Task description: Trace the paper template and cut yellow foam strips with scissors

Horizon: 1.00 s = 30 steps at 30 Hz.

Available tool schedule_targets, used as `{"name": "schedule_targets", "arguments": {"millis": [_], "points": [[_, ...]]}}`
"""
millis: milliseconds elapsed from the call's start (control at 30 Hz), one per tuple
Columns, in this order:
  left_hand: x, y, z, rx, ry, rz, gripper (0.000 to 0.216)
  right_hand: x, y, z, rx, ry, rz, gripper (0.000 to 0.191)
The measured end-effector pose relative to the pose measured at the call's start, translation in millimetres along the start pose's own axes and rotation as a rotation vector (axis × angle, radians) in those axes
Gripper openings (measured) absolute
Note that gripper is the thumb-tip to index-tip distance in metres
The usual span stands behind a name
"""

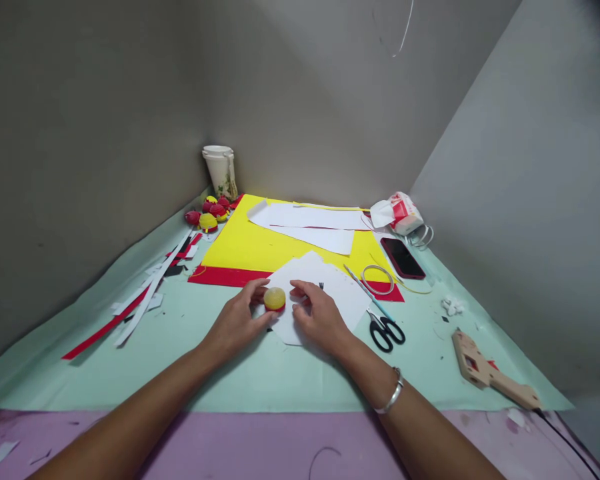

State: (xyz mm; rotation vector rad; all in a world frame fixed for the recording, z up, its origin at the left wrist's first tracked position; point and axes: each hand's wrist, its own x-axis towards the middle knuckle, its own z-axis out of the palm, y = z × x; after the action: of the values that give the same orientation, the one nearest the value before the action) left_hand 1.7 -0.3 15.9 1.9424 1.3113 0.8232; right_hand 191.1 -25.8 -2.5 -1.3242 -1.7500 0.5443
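Head view: between your two sets of fingers sits the small yellow-and-red ball [275,299], yellow cap up and red rim below, nearer your left fingertips than your right. Your likeliest trouble is the ball rolling: it is round, and if your left fingers slacken before the right ones meet it, it could slip off toward the gap between them. The white sheets [340,287] under and beyond your right fingers look loose, so a dragging palm could shift them. Swing your right hand [321,313] outward and you could knock the black-handled scissors [386,332], just beside it, or the blue stick [375,299] and wire coil [377,279] past its fingertips. The glue gun [497,375] lies well apart, beyond your right wrist; a snagged cord might drag it.

As for the fingers, those of your left hand [236,313] are half curled around the ball's near-left side, thumb in front and fingertips behind; they seem to touch it, but you can't tell from here whether they grip it. Your right fingers are bent and parted, thumb well away from the index, holding nothing, with a narrow gap to the ball.
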Motion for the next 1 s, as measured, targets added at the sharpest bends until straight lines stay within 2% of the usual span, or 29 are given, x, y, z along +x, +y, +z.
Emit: {"name": "schedule_targets", "arguments": {"millis": [300,533,633,800,900,967,1000], "points": [[-1,-1,1,0.032,-0.038,0.009,0.058,0,-1,0,0.004,0.007,0.03,0.05],[-3,-6,-10,-0.053,-0.077,0.04,0.057,0,-1,-1,-0.006,0.057,0.078,0.047],[-1,-9,-21,-0.171,0.011,0.019,0.046,0,-2,-3,-0.008,0.105,0.108,0.039],[-6,0,-38,-0.256,0.303,-0.07,0.026,0,-7,-7,-0.025,0.236,0.126,0.014],[-23,18,-28,-0.194,0.354,-0.014,0.023,-2,-8,-8,-0.037,0.323,0.083,0.034],[-38,31,-7,-0.162,0.217,0.125,0.021,-4,-9,-8,-0.046,0.359,0.019,0.043],[-45,37,6,-0.14,0.131,0.257,0.02,-6,-11,-8,-0.051,0.362,-0.023,0.044]]}}
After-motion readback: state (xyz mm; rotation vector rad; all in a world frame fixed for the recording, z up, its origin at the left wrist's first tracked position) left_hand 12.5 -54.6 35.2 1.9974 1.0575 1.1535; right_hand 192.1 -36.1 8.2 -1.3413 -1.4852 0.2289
